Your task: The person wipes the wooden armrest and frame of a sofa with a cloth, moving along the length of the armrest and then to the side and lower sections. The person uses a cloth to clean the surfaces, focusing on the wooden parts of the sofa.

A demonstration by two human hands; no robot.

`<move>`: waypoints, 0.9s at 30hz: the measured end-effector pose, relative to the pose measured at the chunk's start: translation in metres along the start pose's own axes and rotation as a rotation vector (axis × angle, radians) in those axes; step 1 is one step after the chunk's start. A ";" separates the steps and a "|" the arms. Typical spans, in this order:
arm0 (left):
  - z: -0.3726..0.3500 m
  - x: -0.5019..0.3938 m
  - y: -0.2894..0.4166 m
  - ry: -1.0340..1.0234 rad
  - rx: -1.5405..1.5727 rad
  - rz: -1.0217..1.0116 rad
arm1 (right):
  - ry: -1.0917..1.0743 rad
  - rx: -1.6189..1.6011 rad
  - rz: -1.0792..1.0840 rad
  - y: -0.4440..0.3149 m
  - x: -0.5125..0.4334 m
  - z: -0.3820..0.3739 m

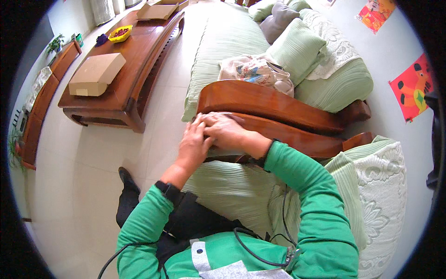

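My left hand (193, 143) and my right hand (226, 129) meet at the front end of a varnished wooden sofa armrest (285, 129). Their fingers are bent and overlap near the armrest's tip. Something pale shows in part beneath my right palm, too blurred and covered to name. Whether the fingers grip anything is hidden by the hands themselves. Just beyond runs a second, curved wooden armrest (264, 97). Below my hands lies the ribbed light-green seat cover (233, 188) of the seat I am on.
Across the tiled floor (94, 174) stands a wooden coffee table (108, 104) with a cardboard box (97, 73), a yellow basket (121, 34) of red fruit and an open carton (156, 11). A patterned fabric bag (258, 71) and cushions (296, 48) lie on the longer sofa. Black cables (258, 258) cross my lap.
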State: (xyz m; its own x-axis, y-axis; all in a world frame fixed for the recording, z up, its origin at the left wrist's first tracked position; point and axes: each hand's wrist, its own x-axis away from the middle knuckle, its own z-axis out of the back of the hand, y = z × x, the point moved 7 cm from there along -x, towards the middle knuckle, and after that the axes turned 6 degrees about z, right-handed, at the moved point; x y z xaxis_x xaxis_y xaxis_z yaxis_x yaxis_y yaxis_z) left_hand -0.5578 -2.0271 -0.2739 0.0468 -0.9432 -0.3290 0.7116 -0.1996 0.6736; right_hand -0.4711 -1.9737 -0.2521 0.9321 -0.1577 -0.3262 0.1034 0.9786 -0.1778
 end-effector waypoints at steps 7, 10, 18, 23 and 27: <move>-0.087 -0.046 0.122 -0.167 -0.060 -0.255 | 0.195 -0.031 -0.411 0.018 0.141 0.078; -0.085 -0.034 0.135 -0.161 0.100 -0.338 | 0.102 -0.060 -0.579 0.010 0.183 0.089; 0.036 0.050 -0.082 0.172 0.058 0.196 | -0.096 -0.060 -0.367 0.001 0.104 0.074; 0.028 0.104 -0.123 0.130 0.174 0.338 | -0.320 -0.084 0.050 0.016 -0.017 0.006; 0.037 0.125 -0.154 0.194 0.302 0.651 | -0.963 0.157 -0.041 0.024 -0.061 -0.097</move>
State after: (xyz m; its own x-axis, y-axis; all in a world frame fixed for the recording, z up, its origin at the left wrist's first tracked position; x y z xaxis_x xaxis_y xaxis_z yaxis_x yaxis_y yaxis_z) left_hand -0.6873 -2.1240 -0.3937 0.5363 -0.8372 0.1068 0.2754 0.2932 0.9155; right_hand -0.5586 -1.9535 -0.3263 0.8042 -0.0852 0.5882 0.1223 0.9922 -0.0235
